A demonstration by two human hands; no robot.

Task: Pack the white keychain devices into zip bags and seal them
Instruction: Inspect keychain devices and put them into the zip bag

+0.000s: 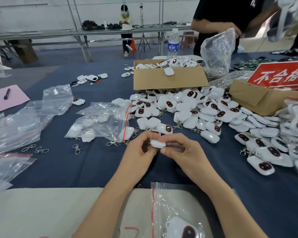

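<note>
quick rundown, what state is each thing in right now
left hand: pinching the held device
right hand: pinching the same device
held device: lifted off the table, not bagged
near zip bag: one device inside, seal unclear
middle zip bag: lying flat, several devices inside
cardboard box: open, devices inside
water bottle: upright, capped
</note>
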